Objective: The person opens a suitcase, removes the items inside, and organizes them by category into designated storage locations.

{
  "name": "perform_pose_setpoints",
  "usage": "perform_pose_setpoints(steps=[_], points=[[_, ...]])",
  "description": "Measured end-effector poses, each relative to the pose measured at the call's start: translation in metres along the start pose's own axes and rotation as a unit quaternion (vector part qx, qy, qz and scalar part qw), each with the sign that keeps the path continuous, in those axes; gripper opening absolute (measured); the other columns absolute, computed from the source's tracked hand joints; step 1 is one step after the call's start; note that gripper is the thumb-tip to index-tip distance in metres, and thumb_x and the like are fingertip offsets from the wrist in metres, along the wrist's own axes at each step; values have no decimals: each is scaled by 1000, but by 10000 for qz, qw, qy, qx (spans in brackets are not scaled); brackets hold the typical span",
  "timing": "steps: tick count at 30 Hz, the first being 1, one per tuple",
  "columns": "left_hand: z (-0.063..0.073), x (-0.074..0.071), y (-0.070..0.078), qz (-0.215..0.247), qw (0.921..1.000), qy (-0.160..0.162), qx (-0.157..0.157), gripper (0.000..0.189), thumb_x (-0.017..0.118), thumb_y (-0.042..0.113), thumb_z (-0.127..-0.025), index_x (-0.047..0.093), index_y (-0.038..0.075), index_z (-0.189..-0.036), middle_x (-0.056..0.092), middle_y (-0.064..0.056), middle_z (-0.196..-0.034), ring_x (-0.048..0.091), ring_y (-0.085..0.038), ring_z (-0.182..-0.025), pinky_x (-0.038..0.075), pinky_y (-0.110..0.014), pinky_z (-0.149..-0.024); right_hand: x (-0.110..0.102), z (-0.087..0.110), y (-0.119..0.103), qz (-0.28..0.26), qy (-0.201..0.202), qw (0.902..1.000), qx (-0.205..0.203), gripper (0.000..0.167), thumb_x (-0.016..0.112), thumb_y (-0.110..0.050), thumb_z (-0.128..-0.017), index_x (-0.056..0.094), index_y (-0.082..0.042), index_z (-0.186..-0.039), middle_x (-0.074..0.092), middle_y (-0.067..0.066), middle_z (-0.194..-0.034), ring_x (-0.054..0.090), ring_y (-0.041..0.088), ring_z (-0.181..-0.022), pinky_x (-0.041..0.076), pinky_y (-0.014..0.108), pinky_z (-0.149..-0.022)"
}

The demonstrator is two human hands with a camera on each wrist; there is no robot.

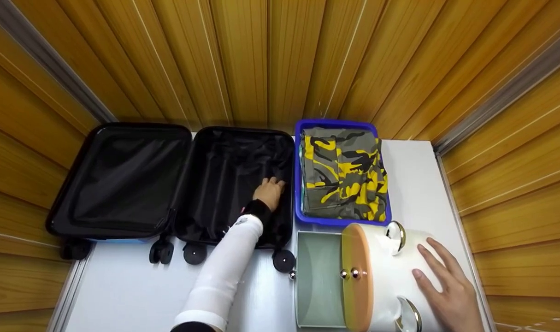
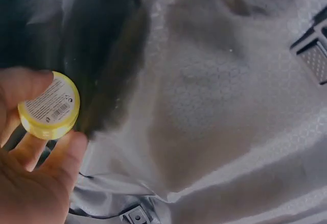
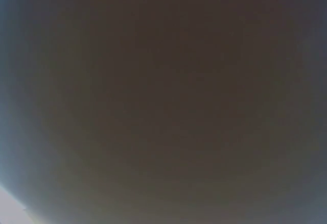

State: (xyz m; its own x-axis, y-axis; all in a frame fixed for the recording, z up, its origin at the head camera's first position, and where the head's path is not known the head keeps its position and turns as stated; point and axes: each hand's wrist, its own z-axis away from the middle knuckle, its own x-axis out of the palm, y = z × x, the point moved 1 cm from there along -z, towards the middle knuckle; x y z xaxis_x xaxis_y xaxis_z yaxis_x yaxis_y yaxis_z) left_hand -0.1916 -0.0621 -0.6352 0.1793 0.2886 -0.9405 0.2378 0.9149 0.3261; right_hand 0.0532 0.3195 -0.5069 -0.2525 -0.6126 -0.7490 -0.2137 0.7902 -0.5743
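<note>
In the left wrist view my left hand (image 2: 38, 178) pinches a small round yellow tub (image 2: 51, 106) between thumb and fingers, its label with barcode turned to the camera. The head view has the left hand (image 1: 269, 192) down inside the right half of an open black suitcase (image 1: 233, 161), near its right wall; the tub is hidden there. My right hand (image 1: 448, 286) lies with fingers spread on a white storage box (image 1: 388, 281) with shiny handles. A pale green drawer (image 1: 320, 244) stands out from the box's left side. The right wrist view is dark and blurred.
The suitcase's other half (image 1: 127, 180) lies flat at the left, wheels toward me. A blue tray (image 1: 342, 222) with folded camouflage clothing (image 1: 344, 175) stands right of the suitcase, behind the storage box. Wooden panel walls (image 1: 289, 60) enclose the white table (image 1: 137, 286). Buckles (image 2: 137, 216) lie on the suitcase lining.
</note>
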Motion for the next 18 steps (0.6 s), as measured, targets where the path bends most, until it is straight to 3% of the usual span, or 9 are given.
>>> perform_pose_setpoints(steps=[6, 12, 15, 18], points=[[0, 2, 0, 417, 9990, 117, -147, 20, 60, 13, -103, 69, 3, -118, 66, -23, -118, 61, -43, -111, 59, -55, -85, 1, 1, 0, -24, -43, 9998, 176, 63, 82, -6, -84, 65, -18, -144, 50, 7, -157, 33, -6, -144, 23, 5, -108], [5, -14, 2, 535, 9985, 67, 8, 25, 68, -1, -92, 66, 2, -117, 67, -23, -114, 65, -44, -106, 58, -52, -91, 0, 2, -1, 8, -104, 9992, 391, 62, 81, -8, -86, 64, -21, -144, 49, 3, -159, 32, -7, -144, 22, 7, -110], [11, -29, 3, 833, 9959, 347, 17, 24, 68, 1, -95, 66, 1, -119, 68, -22, -112, 66, -44, -105, 57, -52, -91, 0, 1, -1, -3, -84, 9995, 297, 62, 81, -7, -86, 64, -20, -144, 49, 6, -158, 32, -7, -145, 22, 6, -110], [18, -45, 6, 1373, 9876, 755, 10, 21, 64, 7, -101, 66, 1, -120, 67, -21, -111, 67, -43, -105, 56, -51, -92, 0, -1, 0, -57, -20, 9999, 84, 62, 81, -5, -85, 64, -17, -144, 51, 10, -156, 33, -6, -145, 23, 5, -110]])
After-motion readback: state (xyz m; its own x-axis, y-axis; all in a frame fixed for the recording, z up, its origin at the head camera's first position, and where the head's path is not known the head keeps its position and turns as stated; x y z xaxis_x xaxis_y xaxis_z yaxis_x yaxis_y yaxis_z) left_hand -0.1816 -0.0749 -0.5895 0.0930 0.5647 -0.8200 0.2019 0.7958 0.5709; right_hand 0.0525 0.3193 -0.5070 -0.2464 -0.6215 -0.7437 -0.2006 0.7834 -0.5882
